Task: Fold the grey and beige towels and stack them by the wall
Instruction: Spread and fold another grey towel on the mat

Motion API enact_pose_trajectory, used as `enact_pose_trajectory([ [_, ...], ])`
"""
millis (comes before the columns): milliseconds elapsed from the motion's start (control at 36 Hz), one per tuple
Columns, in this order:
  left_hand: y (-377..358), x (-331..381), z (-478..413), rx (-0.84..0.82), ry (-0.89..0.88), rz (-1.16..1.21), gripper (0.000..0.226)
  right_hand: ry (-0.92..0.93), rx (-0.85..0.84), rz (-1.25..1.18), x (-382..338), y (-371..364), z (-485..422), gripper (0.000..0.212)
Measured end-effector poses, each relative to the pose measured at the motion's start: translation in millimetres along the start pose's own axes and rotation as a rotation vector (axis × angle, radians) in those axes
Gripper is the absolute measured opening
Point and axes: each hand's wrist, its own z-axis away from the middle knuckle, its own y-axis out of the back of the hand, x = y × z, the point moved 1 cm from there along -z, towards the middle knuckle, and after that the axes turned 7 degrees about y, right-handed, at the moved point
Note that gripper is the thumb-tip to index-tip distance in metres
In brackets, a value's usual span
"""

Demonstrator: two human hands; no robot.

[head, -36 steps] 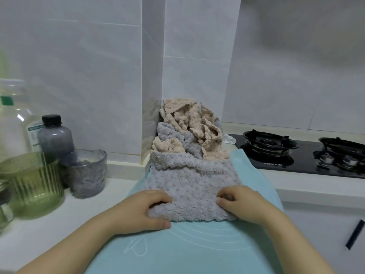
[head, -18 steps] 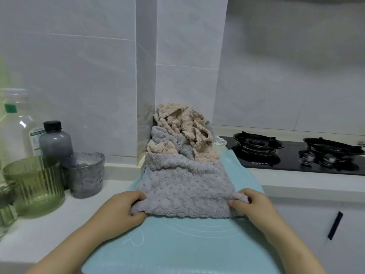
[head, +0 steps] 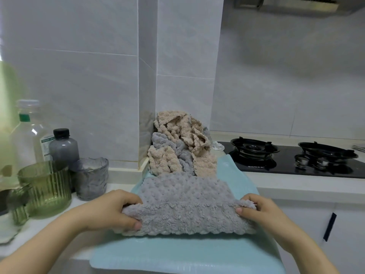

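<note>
1. A nubbly, plush grey towel is lying across a smooth pale-teal mat, its near edge doubled over into a soft roll.
2. The left hand is pinching the towel's left corner, thumb underneath and fingers curled over the top; the right hand is gripping the right corner the same way.
3. A crumpled heap of beige and grey towels is leaning against the tiled wall corner just behind.
4. Ribbed green glass jars and a grey tumbler are crowding the left; a black hob is sitting right; bare mat is showing nearer the person.
</note>
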Motion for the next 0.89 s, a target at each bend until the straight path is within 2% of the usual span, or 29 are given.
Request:
enact_pose_trajectory([
  [56,3.0,3.0,4.2,-0.048,0.002,0.072,0.016,-0.009,-0.015,0.029,-2.1,0.4,3.3,0.023],
  [167,8.5,7.8,8.8,-0.126,-0.003,0.204,0.015,-0.029,-0.049,0.043,-2.5,3.3,4.9,0.015],
  [250,13.7,10.4,7.7,-0.099,0.021,0.247,0.030,-0.042,-0.048,0.052,-1.8,3.7,3.1,0.013],
  [361,16.9,10.4,-5.3,0.024,0.099,0.362,0.018,-0.029,0.091,0.145,-0.5,2.3,-7.1,0.011],
  [472,14.5,10.5,-31.6,0.299,0.178,0.394,0.005,0.010,0.288,0.263,5.1,-1.3,-27.9,0.019],
  [556,12.7,10.0,-56.2,0.461,0.207,0.320,0.017,0.023,0.412,0.275,8.1,-6.7,-47.6,0.017],
  [639,9.9,9.3,-79.9,0.538,0.246,0.219,0.014,0.013,0.499,0.291,11.5,-12.1,-69.6,0.017],
  [694,7.0,7.6,-94.3,0.545,0.281,0.140,0.003,-0.007,0.520,0.345,15.1,-14.7,-83.5,0.016],
  [806,-1.1,-1.0,-115.1,0.503,0.336,-0.029,0.016,-0.116,0.460,0.494,25.7,-17.8,-102.8,0.010],
  [889,-11.3,-9.9,-122.5,0.485,0.369,-0.140,0.004,-0.167,0.437,0.573,36.9,-18.1,-109.9,0.018],
])
